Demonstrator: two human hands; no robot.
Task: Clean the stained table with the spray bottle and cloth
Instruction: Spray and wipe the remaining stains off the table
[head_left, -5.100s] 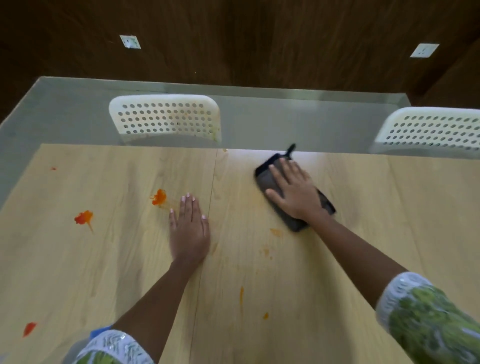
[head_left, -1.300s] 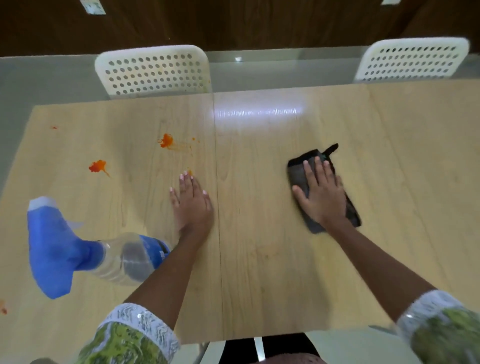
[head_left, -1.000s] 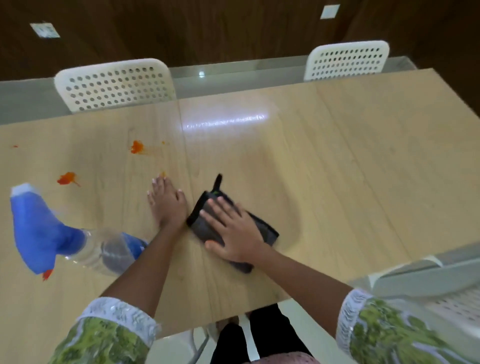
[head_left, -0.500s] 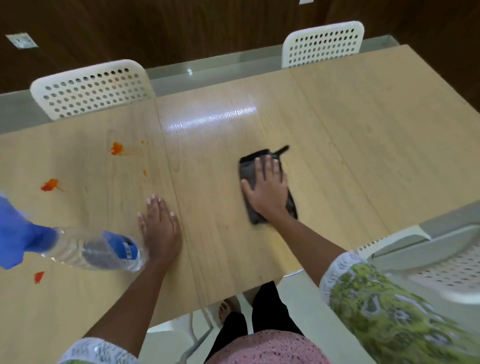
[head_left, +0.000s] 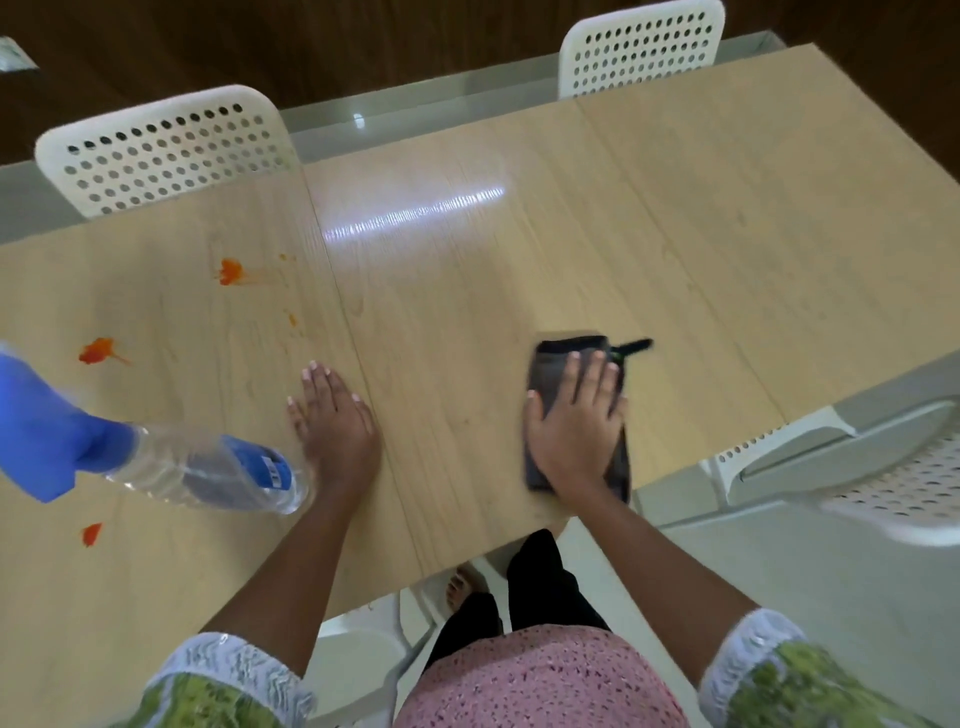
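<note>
The cloth (head_left: 574, 410), dark and folded, is pressed flat against the table (head_left: 675, 249) by the right hand (head_left: 574, 431), close to the near edge. The fingers are laid out straight over the fabric; nothing is gripped. The left hand (head_left: 332, 421) is rested palm-down on the bare wood with fingers extended and holds nothing.

The spray bottle (head_left: 171, 457) is stood on the table just beside the left wrist, and contact between the two cannot be ruled out from this angle. The body is clear plastic with a blue label and a blue trigger head. Clear liquid appears to be held in it, but the level cannot be read through the wide-angle distortion. No other container is seen.

Hazards to be considered:

- The bottle may be knocked over if the left arm is swept sideways, since the base is so near the wrist.
- The cloth may be dragged past the near edge and dropped, as part of it is already close to the rim.
- The orange stains (head_left: 228, 271) on the left portion, well apart from the cloth, may be smeared rather than lifted if wiped dry; spraying first is advised.
- Stain residue carried in the cloth may be spread across the unstained right portion if the fabric is not refolded
</note>
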